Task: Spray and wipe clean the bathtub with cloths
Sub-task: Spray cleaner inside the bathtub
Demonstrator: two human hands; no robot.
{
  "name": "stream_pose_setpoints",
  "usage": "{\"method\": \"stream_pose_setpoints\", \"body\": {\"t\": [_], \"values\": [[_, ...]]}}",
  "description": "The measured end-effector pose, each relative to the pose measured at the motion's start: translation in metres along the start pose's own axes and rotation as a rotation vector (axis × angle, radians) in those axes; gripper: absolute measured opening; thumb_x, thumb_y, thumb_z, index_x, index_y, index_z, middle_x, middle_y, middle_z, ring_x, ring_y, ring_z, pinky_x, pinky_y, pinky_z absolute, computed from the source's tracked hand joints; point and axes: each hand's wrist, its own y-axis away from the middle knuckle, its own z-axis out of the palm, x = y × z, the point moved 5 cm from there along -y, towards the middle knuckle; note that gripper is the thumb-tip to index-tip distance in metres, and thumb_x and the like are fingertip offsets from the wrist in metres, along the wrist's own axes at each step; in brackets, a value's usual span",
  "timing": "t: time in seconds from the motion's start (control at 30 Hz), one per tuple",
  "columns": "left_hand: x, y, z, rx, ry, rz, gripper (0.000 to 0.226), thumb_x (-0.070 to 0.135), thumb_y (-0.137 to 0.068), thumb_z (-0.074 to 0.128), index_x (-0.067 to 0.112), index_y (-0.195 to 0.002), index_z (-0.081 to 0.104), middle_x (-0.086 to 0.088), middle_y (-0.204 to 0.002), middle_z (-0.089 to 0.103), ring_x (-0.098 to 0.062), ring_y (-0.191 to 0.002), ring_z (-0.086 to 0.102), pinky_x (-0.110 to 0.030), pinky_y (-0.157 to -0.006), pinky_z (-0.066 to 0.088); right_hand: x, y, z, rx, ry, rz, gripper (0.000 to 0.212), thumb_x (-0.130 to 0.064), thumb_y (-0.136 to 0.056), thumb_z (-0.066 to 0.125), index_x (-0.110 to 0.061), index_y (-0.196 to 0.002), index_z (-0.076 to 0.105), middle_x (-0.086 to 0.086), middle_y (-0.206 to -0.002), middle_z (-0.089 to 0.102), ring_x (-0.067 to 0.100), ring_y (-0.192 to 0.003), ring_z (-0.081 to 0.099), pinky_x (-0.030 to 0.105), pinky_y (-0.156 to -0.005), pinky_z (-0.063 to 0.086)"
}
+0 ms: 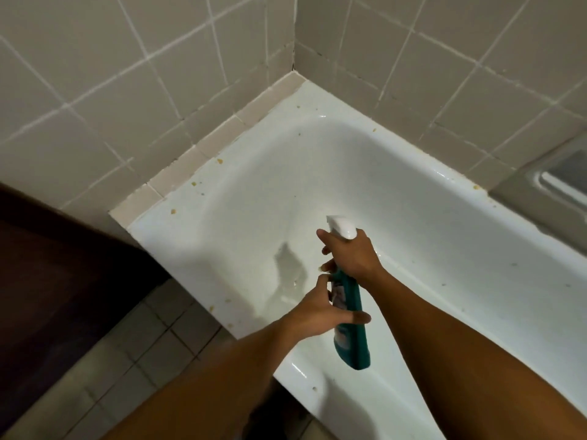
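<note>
Two tiled walls fill the frame from 9 through 12 to 3 o'clock and meet in a corner at 12. White bathtub lies below them and runs from that corner down toward 4–5 o'clock, with its near rim crossing from 9 to 6. Dark surface stands at 8–9 o'clock; I cannot tell what it is. Tiled floor shows at 7 o'clock, beside the tub's outer edge. Teal spray bottle is held in the air over the tub's inside, just right of centre. It is tilted, base toward 6 o'clock and white spray head toward 12. Right hand grips the bottle's neck directly under the spray head, fingers curled round it; whether a finger sits on the trigger cannot be told. Left hand holds the bottle's middle from the 9 o'clock side, fingers wrapped over the label and thumb laid across the near face. Greyish patch marks the tub wall at 9 o'clock from the bottle. Small yellowish specks dot the rim and basin.
</note>
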Motion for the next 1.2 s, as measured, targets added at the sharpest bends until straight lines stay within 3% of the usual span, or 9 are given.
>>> {"method": "stream_pose_setpoints", "body": {"t": [0.1,0.27,0.5,0.63,0.77,0.87,0.97,1.07,1.2], "values": [[-0.002,0.008,0.011,0.045,0.033,0.038,0.114,0.049,-0.066,0.091,0.037,-0.153,0.017,0.004,-0.151,0.047,-0.023,-0.134,0.052,-0.041,-0.11,0.044,0.002,0.014,0.002,0.027,0.093,-0.036,0.038,-0.046,-0.09,0.07,-0.009,-0.093,0.066,0.006,-0.073,0.073,0.023,-0.056,0.073,0.031,-0.06,0.057],[-0.011,0.019,0.022,0.124,0.102,0.067,0.117,0.051,-0.06,0.094,0.044,-0.15,0.019,0.01,-0.148,0.047,-0.021,-0.135,0.05,-0.041,-0.111,0.046,0.012,0.023,0.003,-0.134,0.035,-0.059,0.038,-0.043,-0.092,0.071,-0.007,-0.102,0.066,0.006,-0.091,0.075,0.028,-0.063,0.075,0.03,-0.058,0.058],[-0.002,0.014,0.061,0.146,0.171,-0.001,0.108,0.057,-0.065,0.088,0.037,-0.151,0.026,0.008,-0.15,0.05,-0.023,-0.136,0.051,-0.039,-0.111,0.043,0.033,0.016,-0.015,-0.156,0.133,-0.085,0.042,-0.051,-0.092,0.069,-0.01,-0.102,0.066,0.008,-0.082,0.075,0.022,-0.058,0.073,0.024,-0.052,0.055],[0.009,0.01,0.085,0.166,0.199,-0.038,0.127,0.075,-0.041,0.077,0.036,-0.151,0.027,0.01,-0.149,0.052,-0.02,-0.134,0.054,-0.034,-0.109,0.044,0.048,0.007,-0.03,-0.296,0.117,-0.095,0.041,-0.054,-0.09,0.07,-0.021,-0.113,0.064,0.002,-0.097,0.076,0.027,-0.063,0.075,0.038,-0.067,0.062],[0.019,0.0,0.109,0.175,0.247,-0.028,0.144,0.083,-0.026,0.071,0.036,-0.154,0.025,0.013,-0.144,0.055,-0.021,-0.133,0.055,-0.035,-0.109,0.044,0.063,0.002,-0.044,-0.292,0.206,-0.107,0.04,-0.051,-0.091,0.07,-0.013,-0.103,0.066,0.005,-0.076,0.074,0.026,-0.057,0.072,0.027,-0.056,0.057],[0.015,-0.014,0.129,0.222,0.307,-0.057,0.157,0.093,-0.01,0.065,0.036,-0.152,0.031,0.015,-0.14,0.057,-0.019,-0.129,0.058,-0.033,-0.108,0.045,0.076,-0.004,-0.052,-0.361,0.204,-0.142,0.04,-0.052,-0.091,0.07,-0.02,-0.116,0.065,0.001,-0.085,0.076,0.026,-0.058,0.073,0.03,-0.061,0.061],[0.019,-0.016,0.148,0.25,0.353,-0.077,0.159,0.093,-0.009,0.062,0.033,-0.153,0.03,0.013,-0.141,0.057,-0.02,-0.129,0.058,-0.033,-0.11,0.043,0.087,-0.005,-0.057,-0.442,0.221,-0.156,0.041,-0.051,-0.092,0.07,-0.023,-0.121,0.064,-0.002,-0.095,0.077,0.024,-0.056,0.072,0.027,-0.059,0.058],[0.021,-0.015,0.165,0.271,0.365,-0.089,0.156,0.088,-0.013,0.058,0.027,-0.154,0.031,0.01,-0.142,0.057,-0.02,-0.129,0.058,-0.031,-0.109,0.044,0.102,-0.006,-0.064,-0.424,0.243,-0.146,0.033,-0.044,-0.095,0.069,-0.016,-0.111,0.065,0.006,-0.078,0.073,0.02,-0.051,0.067,0.02,-0.05,0.05],[0.01,-0.016,0.178,0.323,0.328,-0.109,0.167,0.103,-0.004,0.044,0.025,-0.151,0.034,0.011,-0.14,0.059,-0.019,-0.126,0.06,-0.026,-0.105,0.047,0.12,-0.005,-0.066,-0.477,0.186,-0.099,0.037,-0.045,-0.094,0.07,-0.024,-0.123,0.062,0.004,-0.083,0.075,0.026,-0.056,0.07,0.028,-0.056,0.056]]}}
